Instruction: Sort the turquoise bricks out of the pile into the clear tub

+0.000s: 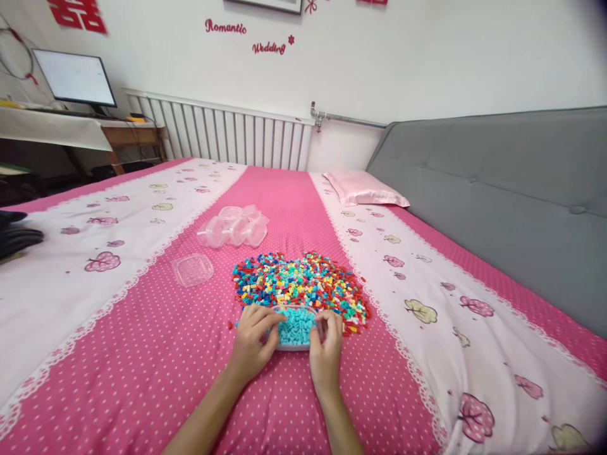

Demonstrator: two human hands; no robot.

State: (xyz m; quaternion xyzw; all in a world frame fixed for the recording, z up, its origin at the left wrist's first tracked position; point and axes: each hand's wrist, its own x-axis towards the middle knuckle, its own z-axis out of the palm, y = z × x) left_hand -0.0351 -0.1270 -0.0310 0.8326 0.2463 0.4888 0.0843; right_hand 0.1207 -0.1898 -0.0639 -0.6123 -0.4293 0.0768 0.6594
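A clear plastic container (293, 347) full of small turquoise building bricks (296, 327) rests on the bed in front of me. My left hand (255, 336) is curled around its left side, the index finger reaching over the rim above the bricks. On the opposite side, my right hand (327, 338) pinches the right rim between thumb and fingers. The hands hide both ends of the container. Just beyond it spreads a pile of loose multicoloured bricks (294, 278) in red, yellow, blue, green and white.
Several clear plastic containers (233, 227) stand behind the pile at left, near a transparent lid (193, 270). A pink pillow (363, 188) lies by the grey headboard (497, 189). Black gloves (19, 237) lie at the far left edge. A desk with a monitor (76, 77) stands beyond.
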